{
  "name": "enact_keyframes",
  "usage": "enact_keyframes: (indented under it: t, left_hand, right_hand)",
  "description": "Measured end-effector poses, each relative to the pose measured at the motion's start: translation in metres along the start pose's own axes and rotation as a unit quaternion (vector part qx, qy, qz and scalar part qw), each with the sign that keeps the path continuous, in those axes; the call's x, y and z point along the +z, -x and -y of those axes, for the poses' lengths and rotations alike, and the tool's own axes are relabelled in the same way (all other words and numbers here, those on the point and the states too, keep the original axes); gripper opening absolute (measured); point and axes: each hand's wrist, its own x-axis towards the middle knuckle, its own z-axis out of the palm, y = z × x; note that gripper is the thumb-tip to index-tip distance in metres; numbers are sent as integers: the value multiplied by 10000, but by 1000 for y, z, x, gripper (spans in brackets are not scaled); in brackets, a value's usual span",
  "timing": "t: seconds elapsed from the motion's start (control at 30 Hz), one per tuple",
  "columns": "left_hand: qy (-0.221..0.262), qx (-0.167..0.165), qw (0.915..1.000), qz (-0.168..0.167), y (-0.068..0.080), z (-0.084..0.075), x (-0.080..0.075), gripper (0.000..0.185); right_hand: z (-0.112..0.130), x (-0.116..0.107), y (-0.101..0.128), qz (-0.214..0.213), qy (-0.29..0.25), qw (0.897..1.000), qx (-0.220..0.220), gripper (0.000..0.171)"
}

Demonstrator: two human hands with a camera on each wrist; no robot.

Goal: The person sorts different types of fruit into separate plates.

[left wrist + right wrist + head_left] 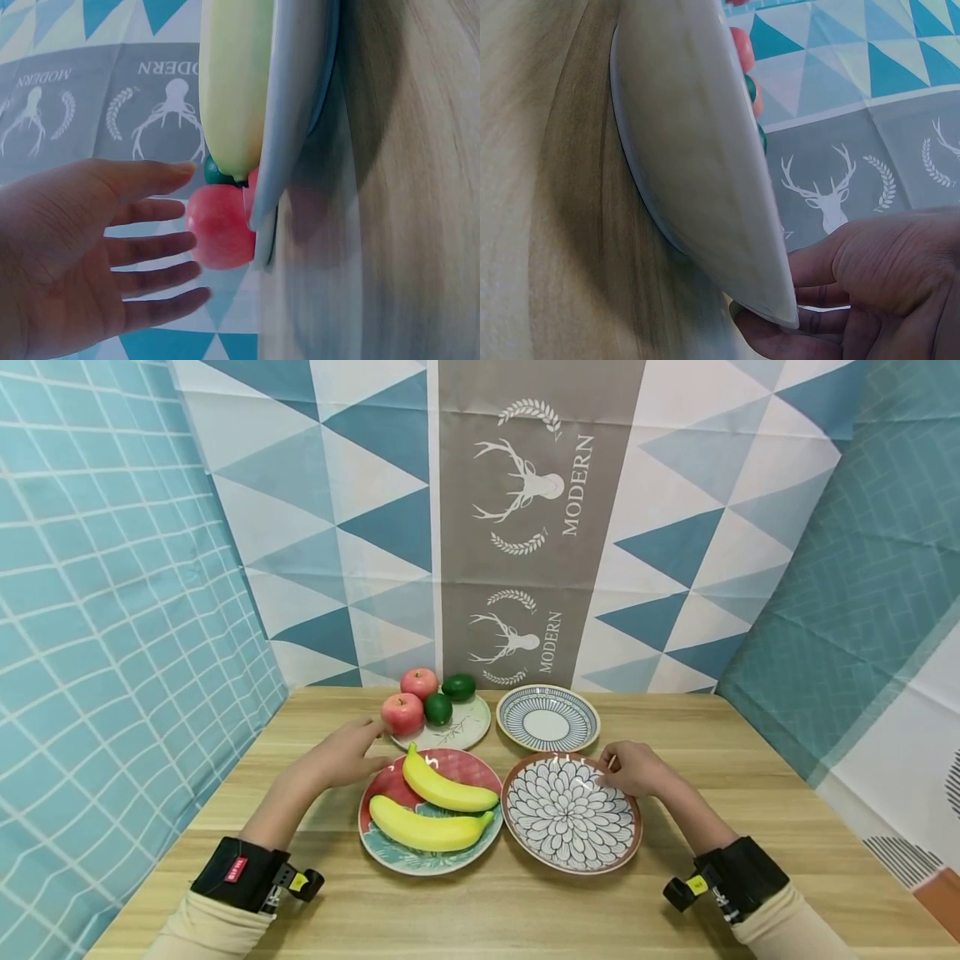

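Observation:
My left hand (347, 757), fingers spread, hovers at the left of a red and green plate (405, 863). Two yellow bananas (431, 832) lie on that plate. In the left wrist view the fingers point toward a red apple (221, 227), with the thumb close to a banana (236, 90). On the right, my right hand (636, 768) pinches the upper right rim of a petal-patterned plate (570, 814) with a brown edge. The right wrist view shows the thumb at the rim of this plate (697, 150) and fingers curled around below it.
Behind the bananas, a pale plate (471, 727) bears two apples (402, 714) and two dark green fruits (438, 709). To its right stands a blue-striped plate (546, 724). A patterned cloth (517, 527) hangs at the back edge of the wooden table (487, 918).

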Motion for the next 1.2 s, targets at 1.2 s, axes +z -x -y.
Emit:
enact_keyframes:
  t: [1.2]
  left_hand:
    - [-950,1188,9881,-246,-66,-39,-16,59]
  right_hand:
    - [-5,1,-4,33,-17,10000,1,15]
